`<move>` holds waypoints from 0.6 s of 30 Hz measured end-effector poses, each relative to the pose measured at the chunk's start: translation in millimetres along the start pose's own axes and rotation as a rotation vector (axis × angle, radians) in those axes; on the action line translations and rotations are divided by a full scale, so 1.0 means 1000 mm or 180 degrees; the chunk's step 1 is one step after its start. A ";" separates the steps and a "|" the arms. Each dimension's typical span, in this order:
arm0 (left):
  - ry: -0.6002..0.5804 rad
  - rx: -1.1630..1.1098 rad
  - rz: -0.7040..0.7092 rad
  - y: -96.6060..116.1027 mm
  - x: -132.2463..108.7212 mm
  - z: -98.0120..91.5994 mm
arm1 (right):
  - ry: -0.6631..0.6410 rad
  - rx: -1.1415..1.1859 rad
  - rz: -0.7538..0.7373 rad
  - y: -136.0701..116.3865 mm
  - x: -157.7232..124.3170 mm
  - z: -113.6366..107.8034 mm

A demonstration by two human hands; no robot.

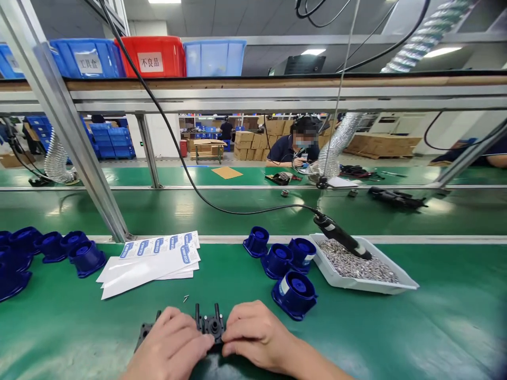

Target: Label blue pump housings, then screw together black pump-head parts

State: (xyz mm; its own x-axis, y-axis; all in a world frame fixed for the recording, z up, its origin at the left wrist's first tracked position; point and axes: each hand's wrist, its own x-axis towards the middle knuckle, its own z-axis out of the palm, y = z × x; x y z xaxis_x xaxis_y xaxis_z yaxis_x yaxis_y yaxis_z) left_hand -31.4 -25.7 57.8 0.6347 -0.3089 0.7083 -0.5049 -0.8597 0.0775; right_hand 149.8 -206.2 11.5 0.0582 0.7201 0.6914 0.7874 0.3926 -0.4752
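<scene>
A small black plastic part (214,323) with two upright pegs and a round centre lies at the near edge of the green table. My left hand (168,343) has its fingers closed against the left side of this part. From the other side my right hand (257,335) pinches its right edge between thumb and fingers. A second black part (144,331) shows partly behind my left hand. Two small loose screws (186,298) lie just beyond my hands. The undersides of the held part and my left fingertips are partly hidden.
Dark blue round housings (295,294) stand right of centre; more blue housings (85,257) sit at left. Label sheets (152,266) lie between. A black electric screwdriver (343,236) on a cable rests over a white tray (356,285) of screws. Across the line sits a masked person (295,148).
</scene>
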 end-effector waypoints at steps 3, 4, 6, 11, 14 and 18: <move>0.0100 0.0298 0.0002 0.003 -0.005 0.011 | -0.0171 -0.0333 -0.0070 -0.003 0.000 -0.005; 0.0072 0.0373 -0.0024 0.002 -0.007 0.012 | -0.0236 -0.0465 -0.0122 -0.004 0.000 -0.008; -0.0028 0.0483 -0.0065 0.001 -0.009 0.013 | -0.0339 -0.0634 -0.0219 -0.006 0.000 -0.011; -0.0080 0.0564 -0.0051 0.002 -0.008 0.017 | -0.0385 -0.0493 -0.0198 -0.007 0.000 -0.014; -0.0043 0.0597 -0.0027 0.004 -0.006 0.019 | -0.0227 -0.0251 0.0068 0.002 -0.002 -0.015; -0.0170 0.0589 -0.0022 0.005 -0.008 0.018 | -0.0387 -0.0467 0.0708 0.019 -0.008 -0.019</move>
State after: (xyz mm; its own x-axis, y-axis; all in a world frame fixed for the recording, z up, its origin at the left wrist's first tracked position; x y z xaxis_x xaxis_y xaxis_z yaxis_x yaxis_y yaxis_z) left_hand -28.3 -34.7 40.4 0.6704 -0.3198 0.6696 -0.3874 -0.9205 -0.0518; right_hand 175.3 -215.1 7.6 0.1723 0.8460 0.5046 0.8445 0.1369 -0.5178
